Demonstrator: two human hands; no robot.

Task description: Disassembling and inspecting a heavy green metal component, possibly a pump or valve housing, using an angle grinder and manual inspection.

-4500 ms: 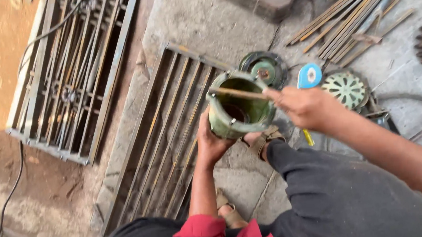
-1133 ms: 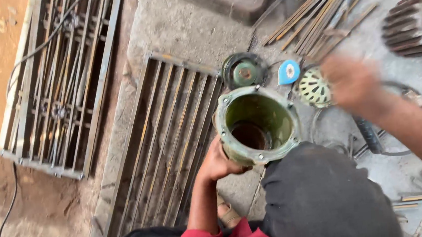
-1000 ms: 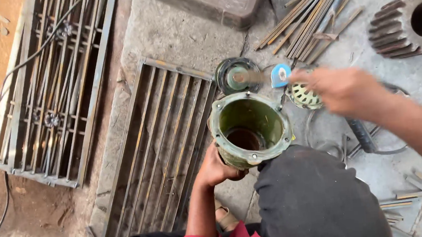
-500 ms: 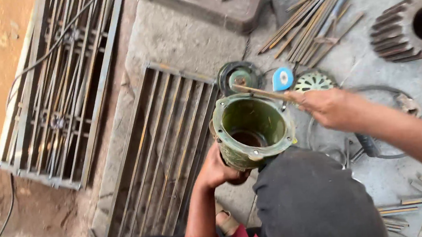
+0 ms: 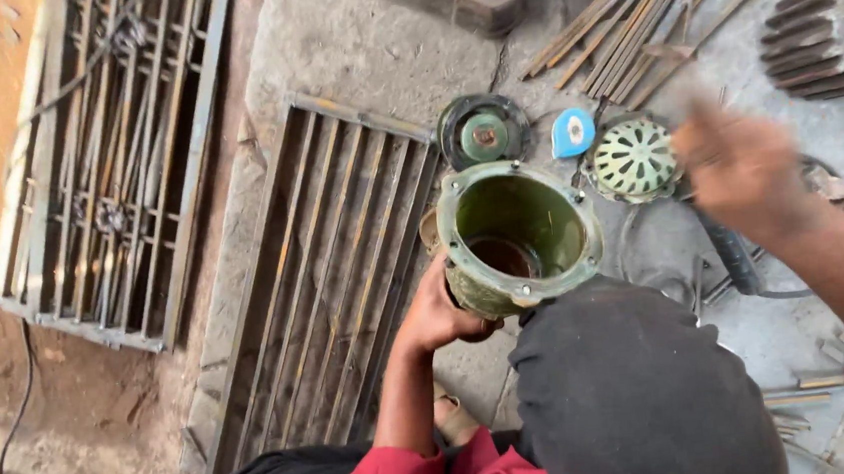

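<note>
My left hand (image 5: 440, 312) grips the lower left side of a green, worn cylindrical metal housing (image 5: 516, 236). It stands open end up against my dark trouser knee (image 5: 645, 390), and its hollow inside shows. My right hand (image 5: 744, 173) is raised to the right of the housing, clear of it and blurred by motion. I cannot make out whether it holds anything.
A barred metal grille (image 5: 335, 274) lies left of the housing, and a larger grate (image 5: 105, 162) lies further left. Behind the housing are a round cap (image 5: 482, 132), a blue oval piece (image 5: 572, 132) and a perforated round cover (image 5: 635, 158). Thin rods (image 5: 625, 15) and a big gear (image 5: 832, 24) lie at the back right.
My right hand held a thin rod across the housing's rim half a second ago. It has swung away to the right and up. The left hand keeps its hold.
</note>
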